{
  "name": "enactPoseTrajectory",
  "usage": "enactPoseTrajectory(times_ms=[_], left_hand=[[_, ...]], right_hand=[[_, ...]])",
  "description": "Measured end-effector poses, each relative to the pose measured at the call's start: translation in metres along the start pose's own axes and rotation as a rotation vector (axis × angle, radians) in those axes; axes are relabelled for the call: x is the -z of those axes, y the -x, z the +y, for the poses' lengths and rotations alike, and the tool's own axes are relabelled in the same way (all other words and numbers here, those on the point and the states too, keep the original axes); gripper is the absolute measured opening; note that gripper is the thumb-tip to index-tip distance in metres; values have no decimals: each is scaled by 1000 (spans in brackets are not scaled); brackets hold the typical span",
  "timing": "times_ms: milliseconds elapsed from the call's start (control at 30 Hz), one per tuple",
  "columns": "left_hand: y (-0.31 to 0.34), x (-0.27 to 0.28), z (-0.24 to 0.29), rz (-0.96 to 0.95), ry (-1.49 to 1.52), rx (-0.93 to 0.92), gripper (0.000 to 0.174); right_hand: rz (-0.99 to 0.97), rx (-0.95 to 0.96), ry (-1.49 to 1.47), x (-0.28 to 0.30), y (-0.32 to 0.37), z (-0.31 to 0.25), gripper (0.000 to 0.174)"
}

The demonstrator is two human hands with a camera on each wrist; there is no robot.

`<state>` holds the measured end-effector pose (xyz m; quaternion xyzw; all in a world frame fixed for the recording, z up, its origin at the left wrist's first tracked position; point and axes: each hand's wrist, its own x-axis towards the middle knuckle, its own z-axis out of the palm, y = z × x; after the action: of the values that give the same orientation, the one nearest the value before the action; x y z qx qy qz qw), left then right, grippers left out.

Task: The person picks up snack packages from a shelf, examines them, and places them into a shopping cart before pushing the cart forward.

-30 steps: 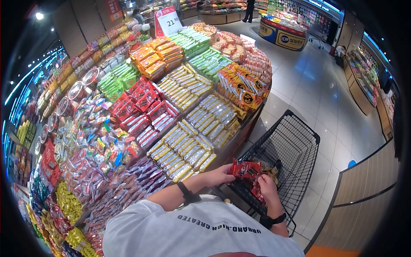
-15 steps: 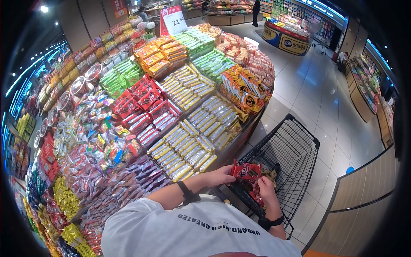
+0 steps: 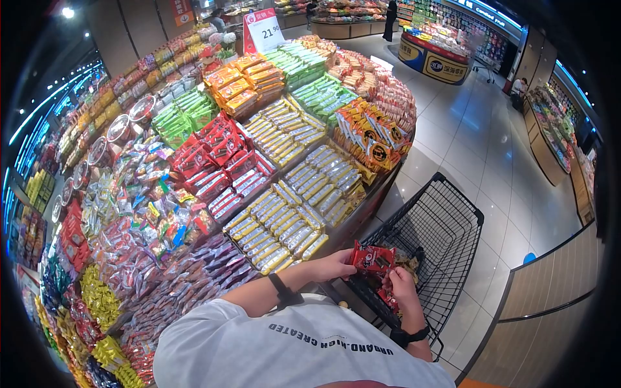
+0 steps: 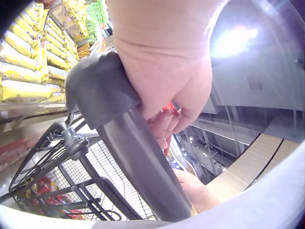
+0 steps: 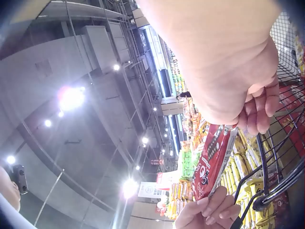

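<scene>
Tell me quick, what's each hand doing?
Left hand: closed, holding one end of the red packet.
Right hand: closed, holding the red packet's other end.

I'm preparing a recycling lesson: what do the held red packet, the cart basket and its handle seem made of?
Red packet: probably thin plastic film, glossy, judging by its sheen.
Cart basket: likely metal wire, perhaps coated black, given its slender bars.
Handle: probably plastic, smooth and dark grey, with a soft sheen and rounded end; any metal inside can't be seen.

pale T-shirt (image 3: 259,355) | short sleeves (image 3: 223,315) | dark lettering (image 3: 328,343) | black wristbands (image 3: 284,292)
</scene>
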<state>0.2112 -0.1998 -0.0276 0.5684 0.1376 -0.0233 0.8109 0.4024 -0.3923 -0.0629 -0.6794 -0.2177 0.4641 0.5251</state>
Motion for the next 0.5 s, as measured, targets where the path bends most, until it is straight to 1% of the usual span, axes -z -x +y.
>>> enactPoseTrajectory(times_ms=[300, 500], left_hand=[[-1, 2, -3, 5, -41, 11, 52], [-1, 3, -3, 9, -74, 19, 53]], right_hand=[[0, 0, 12, 1, 1, -1, 23], [-11, 35, 8, 0, 2, -2, 22]])
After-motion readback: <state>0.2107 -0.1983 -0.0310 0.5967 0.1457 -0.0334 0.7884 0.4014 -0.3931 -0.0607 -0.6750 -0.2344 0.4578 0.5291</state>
